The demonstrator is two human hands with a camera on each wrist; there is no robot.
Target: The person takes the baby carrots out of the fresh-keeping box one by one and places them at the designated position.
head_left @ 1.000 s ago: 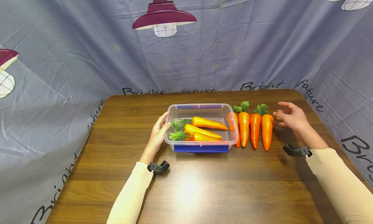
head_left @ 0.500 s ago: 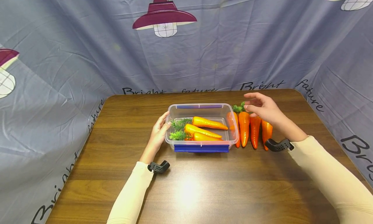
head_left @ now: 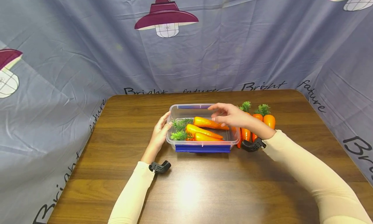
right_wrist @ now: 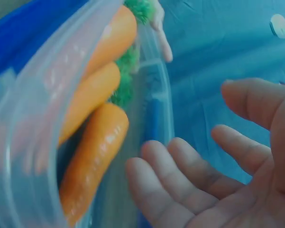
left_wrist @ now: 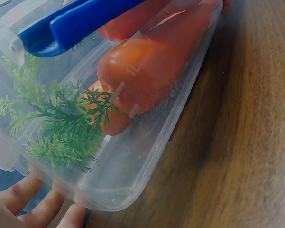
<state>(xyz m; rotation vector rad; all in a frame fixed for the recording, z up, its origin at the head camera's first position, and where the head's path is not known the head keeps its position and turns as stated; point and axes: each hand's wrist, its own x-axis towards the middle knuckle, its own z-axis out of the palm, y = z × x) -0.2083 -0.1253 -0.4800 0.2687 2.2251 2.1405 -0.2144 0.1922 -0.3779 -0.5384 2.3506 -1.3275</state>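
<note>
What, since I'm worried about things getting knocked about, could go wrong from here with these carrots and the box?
The right hand hangs over the open box, above a carrot inside; catching the rim might twist the box, as the left hand touches only its left end.

In the head view, the right wrist camera overlaps the loose carrots beside the box, so it could nudge one; whether they touch, I cannot tell.

Clear box [left_wrist: 117, 195] (carrots [left_wrist: 137, 71] inside)
</note>
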